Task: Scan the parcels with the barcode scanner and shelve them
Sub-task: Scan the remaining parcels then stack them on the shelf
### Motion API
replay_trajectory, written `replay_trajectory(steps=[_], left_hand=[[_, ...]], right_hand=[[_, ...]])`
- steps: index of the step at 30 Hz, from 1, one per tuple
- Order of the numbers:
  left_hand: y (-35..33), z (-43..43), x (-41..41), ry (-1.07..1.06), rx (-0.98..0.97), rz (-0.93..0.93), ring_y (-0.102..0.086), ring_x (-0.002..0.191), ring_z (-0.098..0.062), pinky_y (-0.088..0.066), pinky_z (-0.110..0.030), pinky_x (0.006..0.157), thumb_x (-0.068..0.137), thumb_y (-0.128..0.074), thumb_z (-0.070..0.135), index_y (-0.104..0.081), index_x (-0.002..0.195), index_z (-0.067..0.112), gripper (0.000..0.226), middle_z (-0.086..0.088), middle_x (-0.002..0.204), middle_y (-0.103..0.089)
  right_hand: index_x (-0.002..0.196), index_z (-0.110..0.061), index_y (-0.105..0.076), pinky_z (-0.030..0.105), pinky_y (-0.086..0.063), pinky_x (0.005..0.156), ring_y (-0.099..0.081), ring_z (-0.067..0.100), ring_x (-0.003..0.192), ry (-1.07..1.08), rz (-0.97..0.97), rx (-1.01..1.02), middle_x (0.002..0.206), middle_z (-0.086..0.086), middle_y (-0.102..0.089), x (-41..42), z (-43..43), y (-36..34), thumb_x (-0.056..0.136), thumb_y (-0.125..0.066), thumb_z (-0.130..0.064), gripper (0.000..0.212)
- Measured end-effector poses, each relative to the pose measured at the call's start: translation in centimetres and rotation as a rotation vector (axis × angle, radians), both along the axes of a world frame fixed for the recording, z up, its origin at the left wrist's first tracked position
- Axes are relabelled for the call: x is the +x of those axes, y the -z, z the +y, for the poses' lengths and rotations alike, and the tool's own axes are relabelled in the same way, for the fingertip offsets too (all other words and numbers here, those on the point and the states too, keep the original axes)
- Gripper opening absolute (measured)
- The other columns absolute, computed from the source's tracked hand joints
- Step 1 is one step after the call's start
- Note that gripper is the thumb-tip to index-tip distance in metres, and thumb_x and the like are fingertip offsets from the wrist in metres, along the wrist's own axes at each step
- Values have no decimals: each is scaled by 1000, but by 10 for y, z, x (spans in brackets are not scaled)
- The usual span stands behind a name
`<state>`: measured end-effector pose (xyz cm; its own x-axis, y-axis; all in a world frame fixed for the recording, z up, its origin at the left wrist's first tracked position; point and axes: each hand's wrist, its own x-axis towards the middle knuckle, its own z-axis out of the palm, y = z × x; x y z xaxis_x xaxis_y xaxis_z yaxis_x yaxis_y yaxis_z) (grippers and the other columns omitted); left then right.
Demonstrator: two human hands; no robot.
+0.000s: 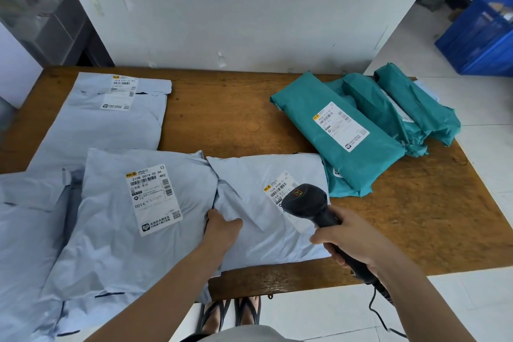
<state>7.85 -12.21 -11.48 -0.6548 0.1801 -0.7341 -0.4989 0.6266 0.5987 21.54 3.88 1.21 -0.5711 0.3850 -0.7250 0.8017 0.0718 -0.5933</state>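
Wooden table (222,108) holds teal parcels (361,158) (overlapping) beside scanner (305,200); blue crate (480,44) beyond.

Parcel depot: labelled mailer bags (111,244) across wooden table (222,108), blue crate (480,44).

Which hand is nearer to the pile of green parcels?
Right. The right hand, holding the scanner, is just below the green parcels. The left hand is further left, holding the left edge of a pale parcel.
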Motion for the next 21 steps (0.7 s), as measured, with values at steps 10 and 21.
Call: replay_trajectory(steps=[10,21], left_hand=[[-16,17,-9,-263,240,-212,-60,86,-25,-50,-31,75,71,-81,29,-58,103,2,48,-6,95,-63],[-111,-16,-26,-116,620,7,-71,79,-27,-59,-36,71,73,-73,-1,-66,104,6,33,-13,95,-74]], right_hand=[[88,-4,-55,24,-36,43,-39,21,43,97,127,-86,55,12,-47,3,-2,-7,79,-66,-1,14],[83,-3,-50,28,-37,44,-40,21,43,328,364,-112,55,13,-47,-11,5,-22,81,-66,-2,16]])
